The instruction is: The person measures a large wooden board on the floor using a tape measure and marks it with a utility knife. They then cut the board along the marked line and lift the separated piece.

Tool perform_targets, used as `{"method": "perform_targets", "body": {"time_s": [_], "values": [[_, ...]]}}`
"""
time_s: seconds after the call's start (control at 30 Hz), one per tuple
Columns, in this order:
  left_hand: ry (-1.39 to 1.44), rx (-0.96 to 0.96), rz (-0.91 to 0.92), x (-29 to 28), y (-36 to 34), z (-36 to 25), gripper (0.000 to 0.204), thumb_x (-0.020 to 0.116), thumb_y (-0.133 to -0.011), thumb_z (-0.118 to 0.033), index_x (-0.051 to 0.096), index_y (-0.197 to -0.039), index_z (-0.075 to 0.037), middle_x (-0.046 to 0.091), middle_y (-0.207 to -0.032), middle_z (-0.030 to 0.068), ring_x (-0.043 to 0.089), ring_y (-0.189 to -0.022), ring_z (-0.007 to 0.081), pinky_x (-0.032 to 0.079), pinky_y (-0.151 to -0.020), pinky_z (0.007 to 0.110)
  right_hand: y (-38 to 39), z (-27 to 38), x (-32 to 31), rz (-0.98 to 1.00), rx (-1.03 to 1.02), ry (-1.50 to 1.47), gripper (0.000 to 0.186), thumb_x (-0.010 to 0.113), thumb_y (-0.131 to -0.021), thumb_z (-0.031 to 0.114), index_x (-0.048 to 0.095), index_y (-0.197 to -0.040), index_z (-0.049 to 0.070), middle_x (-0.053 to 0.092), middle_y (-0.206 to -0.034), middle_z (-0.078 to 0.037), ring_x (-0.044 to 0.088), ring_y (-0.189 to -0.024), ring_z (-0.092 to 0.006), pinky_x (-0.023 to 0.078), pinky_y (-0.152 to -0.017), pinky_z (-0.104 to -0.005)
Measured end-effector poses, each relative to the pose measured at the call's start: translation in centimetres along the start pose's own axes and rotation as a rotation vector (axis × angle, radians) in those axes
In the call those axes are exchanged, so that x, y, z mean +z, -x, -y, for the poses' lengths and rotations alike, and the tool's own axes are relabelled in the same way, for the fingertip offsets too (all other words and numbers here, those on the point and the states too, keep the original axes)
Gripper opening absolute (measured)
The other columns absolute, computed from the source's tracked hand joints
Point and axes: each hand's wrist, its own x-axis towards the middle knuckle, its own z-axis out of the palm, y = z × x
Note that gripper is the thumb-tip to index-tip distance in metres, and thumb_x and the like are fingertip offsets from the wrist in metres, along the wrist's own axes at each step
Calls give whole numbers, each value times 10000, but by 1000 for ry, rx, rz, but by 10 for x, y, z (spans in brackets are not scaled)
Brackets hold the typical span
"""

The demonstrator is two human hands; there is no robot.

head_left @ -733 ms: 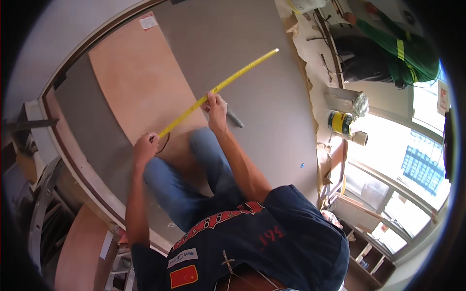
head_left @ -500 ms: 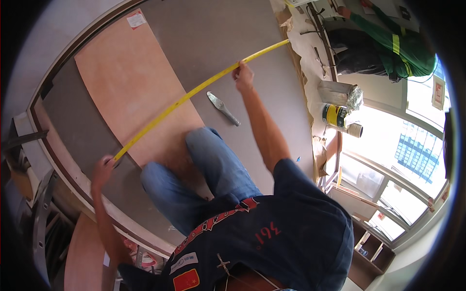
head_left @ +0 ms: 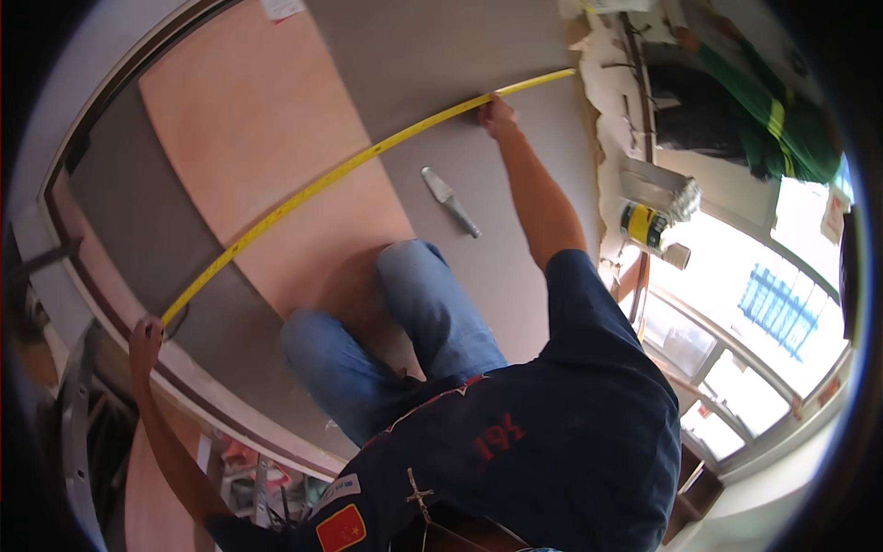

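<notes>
A yellow tape measure [head_left: 322,181] stretches aslant over a pinkish plywood sheet [head_left: 248,120] and the grey-brown board [head_left: 441,55] beneath it. At the tape's near left end, by the board's framed edge, my left hand [head_left: 145,345] is closed on it; whatever sits inside the palm is hidden. My right hand [head_left: 499,117] pinches the blade near its far right end, which reaches the board's ragged right edge. Below that hand lies a silver-grey hand tool [head_left: 451,202] with a broad blade. My knees rest at the plywood's near end.
Beyond the board's right edge stand a yellow-and-black can [head_left: 642,224] and a grey container topped with crumpled wrapping [head_left: 658,189]. A person in green [head_left: 791,129] is at the upper right. Bright windows [head_left: 773,285] line the right side. A metal ladder-like frame [head_left: 78,414] stands at lower left.
My left hand has moved outward to the lower left, and more tape shows. The right hand has shifted right and slightly up, still pinching the blade. The whole view has shifted a little.
</notes>
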Motion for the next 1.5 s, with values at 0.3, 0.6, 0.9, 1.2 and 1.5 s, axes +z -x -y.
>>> {"method": "perform_targets", "body": {"time_s": [0.3,0.6,0.9,1.2,1.5], "values": [[-76,-177,6,-24,-27,8,421,567,-876,-431,650,-1011,-42,648,-856,150,623,-812,278,467,-745,377,-51,-6,-41,136,51,216,185,618,-912,297,606,-862,120,623,-719,0,599,-657,-95,492,-535,-241],[-126,-319,31,-15,-50,27,428,557,-860,-470,657,-1045,-97,648,-838,123,623,-805,281,472,-747,392,-63,5,-49,50,19,219,168,689,-865,271,635,-857,112,645,-753,13,615,-664,-92,522,-605,-227],[-120,-298,100,-15,-53,34,339,569,-855,-369,650,-1023,-86,655,-853,126,624,-794,263,474,-750,374,-58,7,-46,81,9,235,163,698,-858,271,636,-849,121,648,-750,22,615,-660,-88,526,-615,-228],[-65,-226,42,-5,-59,49,291,541,-831,-285,643,-994,-66,656,-819,115,626,-750,243,480,-731,348,-66,7,-53,115,-16,246,170,681,-871,280,632,-834,121,642,-725,26,616,-641,-79,520,-584,-215],[-114,-197,67,-5,-65,49,291,532,-829,-275,641,-1004,-71,664,-920,136,632,-866,281,482,-799,358,-59,7,-51,147,-21,267,190,677,-873,289,629,-830,111,643,-725,20,613,-647,-81,521,-595,-211]]}}
